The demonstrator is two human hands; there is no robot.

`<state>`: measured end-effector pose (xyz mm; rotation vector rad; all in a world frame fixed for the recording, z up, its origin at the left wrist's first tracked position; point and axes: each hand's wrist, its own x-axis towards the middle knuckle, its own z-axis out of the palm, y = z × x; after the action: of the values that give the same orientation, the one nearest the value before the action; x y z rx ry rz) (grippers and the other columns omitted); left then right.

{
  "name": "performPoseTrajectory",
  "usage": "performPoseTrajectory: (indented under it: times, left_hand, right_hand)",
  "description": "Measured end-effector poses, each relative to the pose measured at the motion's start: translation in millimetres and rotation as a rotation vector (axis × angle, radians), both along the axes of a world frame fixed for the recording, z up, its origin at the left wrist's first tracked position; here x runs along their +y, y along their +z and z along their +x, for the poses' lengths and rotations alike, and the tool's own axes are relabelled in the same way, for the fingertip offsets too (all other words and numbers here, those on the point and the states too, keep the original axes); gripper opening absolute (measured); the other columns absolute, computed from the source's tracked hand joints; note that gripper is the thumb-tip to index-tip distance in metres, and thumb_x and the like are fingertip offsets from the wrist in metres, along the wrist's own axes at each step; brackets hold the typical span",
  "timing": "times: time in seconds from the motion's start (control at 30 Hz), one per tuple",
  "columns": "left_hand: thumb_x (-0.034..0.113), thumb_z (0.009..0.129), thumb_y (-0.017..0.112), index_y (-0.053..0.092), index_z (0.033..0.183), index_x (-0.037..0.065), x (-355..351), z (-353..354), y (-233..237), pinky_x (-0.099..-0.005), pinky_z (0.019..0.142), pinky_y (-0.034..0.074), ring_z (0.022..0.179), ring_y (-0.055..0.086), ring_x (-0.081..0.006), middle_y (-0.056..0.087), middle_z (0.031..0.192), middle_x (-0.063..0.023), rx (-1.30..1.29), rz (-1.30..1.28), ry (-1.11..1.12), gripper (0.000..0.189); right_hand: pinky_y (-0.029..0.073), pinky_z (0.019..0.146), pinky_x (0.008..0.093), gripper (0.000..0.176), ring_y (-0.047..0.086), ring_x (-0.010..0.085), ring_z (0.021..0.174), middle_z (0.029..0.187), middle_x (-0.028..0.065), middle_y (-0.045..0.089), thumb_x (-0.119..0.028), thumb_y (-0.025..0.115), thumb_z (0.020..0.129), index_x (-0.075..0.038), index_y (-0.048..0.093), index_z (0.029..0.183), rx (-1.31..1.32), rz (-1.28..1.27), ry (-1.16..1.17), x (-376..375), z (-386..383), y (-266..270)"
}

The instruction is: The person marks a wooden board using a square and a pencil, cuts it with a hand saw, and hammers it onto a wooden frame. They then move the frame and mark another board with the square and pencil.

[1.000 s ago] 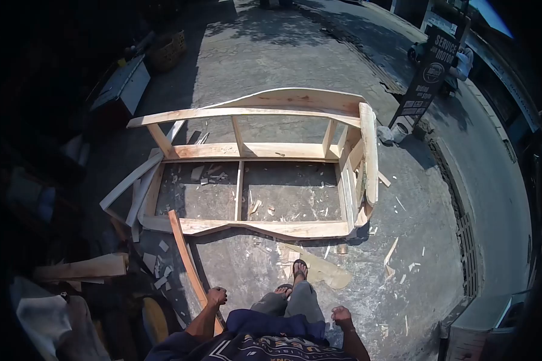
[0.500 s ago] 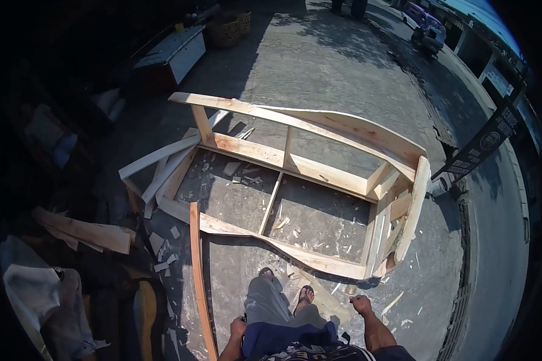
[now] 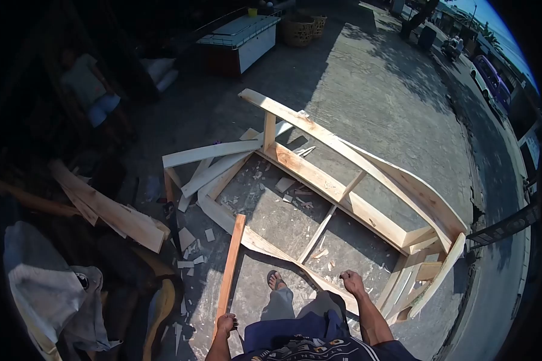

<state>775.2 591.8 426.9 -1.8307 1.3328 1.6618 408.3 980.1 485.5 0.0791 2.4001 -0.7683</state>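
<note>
A wooden sofa frame (image 3: pixel 310 162) of pale timber lies across the ground in front of me, with a curved long rail and slanted end pieces. My right hand (image 3: pixel 353 283) hangs over its near rail with fingers curled and nothing visible in them. Low at my left side, my left hand (image 3: pixel 226 323) is closed beside a long reddish plank (image 3: pixel 229 271). A thin shape shows at its fingers, too small to name. The plank's upper end lies over the frame's near left rail. One sandalled foot (image 3: pixel 276 281) shows beside that rail.
Wood offcuts (image 3: pixel 186 238) and shavings litter the concrete. Boards (image 3: pixel 111 207) and grey cloth (image 3: pixel 42 280) lie at left. A person (image 3: pixel 90 90) stands in shade. A white-sided cabinet (image 3: pixel 256 51) and baskets (image 3: pixel 298 30) are behind; a purple vehicle (image 3: pixel 492 84) is on the road.
My view has swung left and I have stepped closer to the frame, which now sits further right. My right hand has come up over the near rail. My left hand is now nearer the reddish plank.
</note>
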Motion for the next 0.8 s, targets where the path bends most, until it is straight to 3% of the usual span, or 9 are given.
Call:
performPoseTrajectory:
  times: [0.13,0.23,0.3,0.33,0.47,0.5,0.57,0.77,0.8]
  left_hand:
    - [0.015,0.103,0.05,0.062,0.111,0.002,-68,-78,48,-0.0293,0.057,0.053,0.065,0.062,-0.0147,0.064,0.086,-0.0071,0.306,-0.2,0.243,0.02]
    - [0.013,0.103,0.047,0.06,0.114,0.003,-89,-105,66,-0.0303,0.064,0.055,0.072,0.065,-0.0158,0.064,0.087,-0.006,0.358,-0.259,0.247,0.02]
    - [0.014,0.103,0.047,0.061,0.113,0.003,-90,-101,53,-0.0305,0.062,0.054,0.072,0.065,-0.0166,0.064,0.087,-0.0065,0.336,-0.257,0.271,0.02]
    - [0.013,0.103,0.047,0.061,0.113,0.003,-85,-90,41,-0.031,0.061,0.054,0.072,0.065,-0.0175,0.064,0.087,-0.0076,0.32,-0.187,0.326,0.02]
    - [0.021,0.102,0.054,0.064,0.104,0.003,-54,-55,1,-0.0334,0.057,0.056,0.065,0.064,-0.0186,0.065,0.083,-0.0083,0.027,0.0,0.477,0.021]
    - [0.023,0.101,0.055,0.065,0.103,0.004,-41,-36,-13,-0.0355,0.056,0.056,0.064,0.064,-0.021,0.064,0.082,-0.0093,-0.063,0.074,0.508,0.022]
    - [0.011,0.099,0.046,0.06,0.117,-0.002,-20,12,-46,-0.0463,0.07,0.057,0.083,0.067,-0.0283,0.068,0.102,-0.0175,-0.201,0.308,0.67,0.026]
    - [0.015,0.094,0.054,0.063,0.097,0.004,-84,-129,3,-0.0441,0.069,0.056,0.078,0.069,-0.0288,0.07,0.093,-0.0168,-0.114,0.198,0.693,0.015]
    - [0.015,0.093,0.055,0.064,0.094,0.004,-106,-161,10,-0.0438,0.068,0.056,0.078,0.07,-0.0289,0.07,0.091,-0.0167,-0.076,0.142,0.711,0.014]
  right_hand:
    - [0.053,0.083,0.0411,0.038,0.069,0.0324,0.09,0.093,0.0201,0.072,-0.035,0.052,0.094,-0.006,0.075,0.101,-0.023,0.048,0.105,-48,-35,-2]
    - [0.055,0.072,0.0386,0.034,0.069,0.0277,0.074,0.088,0.0208,0.071,-0.03,0.052,0.094,-0.006,0.074,0.105,-0.1,0.108,0.133,-58,-55,-55]
    - [0.056,0.067,0.0367,0.032,0.067,0.0248,0.065,0.083,0.0201,0.07,-0.027,0.053,0.093,-0.007,0.073,0.107,-0.3,0.115,-0.076,-79,-70,-53]
    - [0.056,0.067,0.0367,0.032,0.067,0.0248,0.065,0.083,0.0201,0.07,-0.027,0.053,0.093,-0.007,0.073,0.107,-0.31,0.127,-0.064,-90,-77,-55]
    - [0.052,0.092,0.0444,0.037,0.068,0.0414,0.103,0.105,0.0263,0.071,-0.035,0.058,0.087,-0.004,0.076,0.1,-0.078,0.223,0.243,-168,-147,-85]
    - [0.052,0.091,0.0451,0.038,0.069,0.0407,0.101,0.102,0.0261,0.071,-0.035,0.058,0.086,-0.005,0.076,0.101,-0.069,0.222,0.275,-203,-164,-74]
    - [0.053,0.09,0.0433,0.038,0.07,0.04,0.099,0.099,0.0251,0.072,-0.035,0.057,0.087,-0.005,0.076,0.098,-0.115,0.185,0.342,-259,-204,-90]
    - [0.051,0.094,0.0409,0.038,0.068,0.0363,0.103,0.103,0.022,0.072,-0.032,0.05,0.095,-0.005,0.076,0.096,-0.21,0.046,0.621,-427,-315,-134]
    - [0.055,0.083,0.0414,0.039,0.071,0.0323,0.09,0.094,0.0207,0.072,-0.036,0.05,0.096,-0.004,0.073,0.098,-0.163,-0.011,0.615,-448,-328,-136]
